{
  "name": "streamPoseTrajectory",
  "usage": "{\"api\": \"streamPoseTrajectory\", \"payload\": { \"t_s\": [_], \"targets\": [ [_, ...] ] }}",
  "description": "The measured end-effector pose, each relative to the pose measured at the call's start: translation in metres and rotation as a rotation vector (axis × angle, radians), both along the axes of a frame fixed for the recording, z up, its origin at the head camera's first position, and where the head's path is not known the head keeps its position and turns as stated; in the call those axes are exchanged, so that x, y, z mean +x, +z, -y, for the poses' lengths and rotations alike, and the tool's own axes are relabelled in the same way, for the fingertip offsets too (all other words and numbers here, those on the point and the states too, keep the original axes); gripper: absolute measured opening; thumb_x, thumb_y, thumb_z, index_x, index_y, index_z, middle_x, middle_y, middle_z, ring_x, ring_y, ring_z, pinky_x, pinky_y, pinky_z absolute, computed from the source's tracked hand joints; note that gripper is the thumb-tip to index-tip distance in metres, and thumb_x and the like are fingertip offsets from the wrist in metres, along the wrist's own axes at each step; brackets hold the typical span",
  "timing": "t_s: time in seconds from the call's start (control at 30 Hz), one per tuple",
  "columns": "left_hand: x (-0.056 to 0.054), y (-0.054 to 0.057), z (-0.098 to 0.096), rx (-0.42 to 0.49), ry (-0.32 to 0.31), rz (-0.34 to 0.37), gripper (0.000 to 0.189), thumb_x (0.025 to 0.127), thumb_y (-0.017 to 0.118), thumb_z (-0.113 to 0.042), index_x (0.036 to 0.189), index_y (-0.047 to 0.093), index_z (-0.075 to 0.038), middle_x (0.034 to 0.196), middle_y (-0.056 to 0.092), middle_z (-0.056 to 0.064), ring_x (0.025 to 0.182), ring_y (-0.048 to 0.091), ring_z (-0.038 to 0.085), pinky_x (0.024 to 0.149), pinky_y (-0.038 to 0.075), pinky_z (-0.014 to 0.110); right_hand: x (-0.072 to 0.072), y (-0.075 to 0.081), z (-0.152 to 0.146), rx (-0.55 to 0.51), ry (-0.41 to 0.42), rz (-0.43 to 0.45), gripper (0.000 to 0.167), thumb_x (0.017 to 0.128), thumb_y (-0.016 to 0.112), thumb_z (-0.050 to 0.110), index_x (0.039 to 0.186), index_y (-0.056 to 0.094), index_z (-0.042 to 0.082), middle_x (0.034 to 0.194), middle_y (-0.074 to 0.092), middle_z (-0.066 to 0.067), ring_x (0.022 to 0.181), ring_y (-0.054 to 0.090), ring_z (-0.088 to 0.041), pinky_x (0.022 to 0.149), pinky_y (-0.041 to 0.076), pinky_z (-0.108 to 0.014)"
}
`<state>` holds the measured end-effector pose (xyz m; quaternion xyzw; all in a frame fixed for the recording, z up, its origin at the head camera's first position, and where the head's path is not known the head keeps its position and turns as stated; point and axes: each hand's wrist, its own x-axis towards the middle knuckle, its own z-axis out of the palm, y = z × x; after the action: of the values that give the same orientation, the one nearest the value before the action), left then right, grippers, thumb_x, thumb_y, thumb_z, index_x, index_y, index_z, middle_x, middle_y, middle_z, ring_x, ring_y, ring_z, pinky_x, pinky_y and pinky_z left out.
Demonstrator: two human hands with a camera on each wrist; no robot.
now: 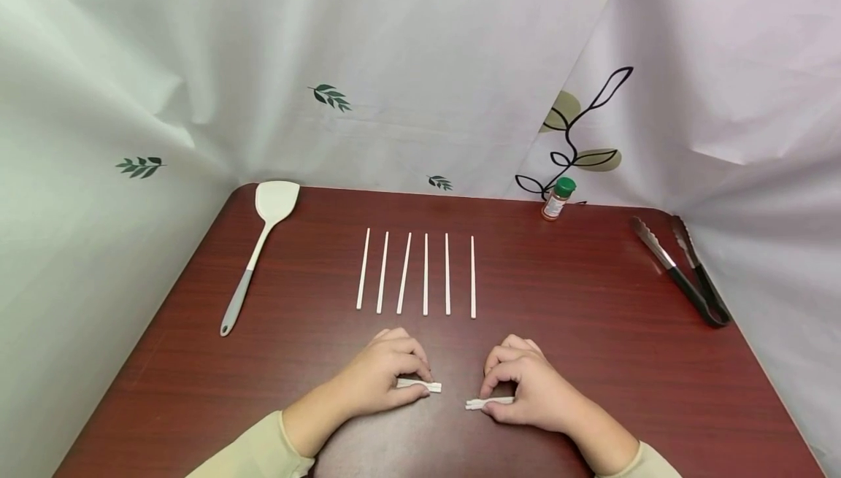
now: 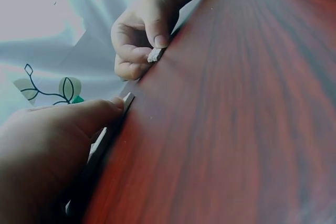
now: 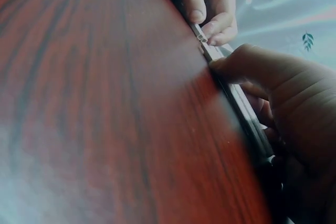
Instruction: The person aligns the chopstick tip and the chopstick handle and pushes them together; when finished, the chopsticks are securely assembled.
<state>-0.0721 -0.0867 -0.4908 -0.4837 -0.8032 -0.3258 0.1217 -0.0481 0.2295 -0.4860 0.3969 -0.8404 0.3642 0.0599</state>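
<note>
My left hand (image 1: pixel 388 368) is low over the near part of the table, pinching a small bunch of white chopsticks (image 1: pixel 434 387) between thumb and fingers. To its right, my right hand (image 1: pixel 528 383) pinches a second bunch of white chopsticks (image 1: pixel 473 405). The two bunches lie nearly level across the table, their ends pointing at each other with a short gap between. In the left wrist view, the blunt ends of the right bunch (image 2: pixel 155 55) stick out past the thumb. Palms and fingers cover much of both bunches. Beyond the hands, several single white chopsticks (image 1: pixel 425 274) lie side by side in a spaced row.
A white turner with a grey handle (image 1: pixel 266 230) lies at the left. At the back right stands a green-capped spice jar (image 1: pixel 555 201). Black-handled metal tongs (image 1: pixel 686 274) lie spread near the right edge. White leaf-print curtains (image 1: pixel 407 62) surround the dark red table (image 1: pixel 565 274).
</note>
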Motion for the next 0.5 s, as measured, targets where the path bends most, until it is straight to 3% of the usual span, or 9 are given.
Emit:
{"api": "streamPoseTrajectory", "payload": {
  "t_s": [0.27, 0.5],
  "targets": [
    [0.0045, -0.0008, -0.0037, -0.013, 0.068, 0.074, 0.017, 0.081, 0.092, -0.029, 0.090, 0.077, -0.027, 0.098, 0.068, -0.020, 0.090, 0.055, 0.002, 0.081, 0.042, 0.028, -0.0017, -0.0029, -0.0026, -0.028, 0.040, 0.002, 0.038, 0.064, 0.098, 0.020, 0.082, 0.072, 0.041, 0.094, 0.060, 0.029, 0.093, 0.048, 0.004, 0.086, 0.030, -0.027],
    [0.0047, -0.0004, -0.0046, -0.036, 0.105, 0.072, 0.015, 0.089, 0.086, -0.029, 0.091, 0.072, -0.028, 0.096, 0.068, -0.021, 0.089, 0.055, 0.003, 0.080, 0.042, 0.028, -0.0049, -0.0037, -0.0034, -0.115, 0.042, 0.029, 0.034, 0.076, 0.093, 0.017, 0.089, 0.070, 0.037, 0.093, 0.065, 0.027, 0.088, 0.056, 0.002, 0.086, 0.032, -0.028]
  ]
}}
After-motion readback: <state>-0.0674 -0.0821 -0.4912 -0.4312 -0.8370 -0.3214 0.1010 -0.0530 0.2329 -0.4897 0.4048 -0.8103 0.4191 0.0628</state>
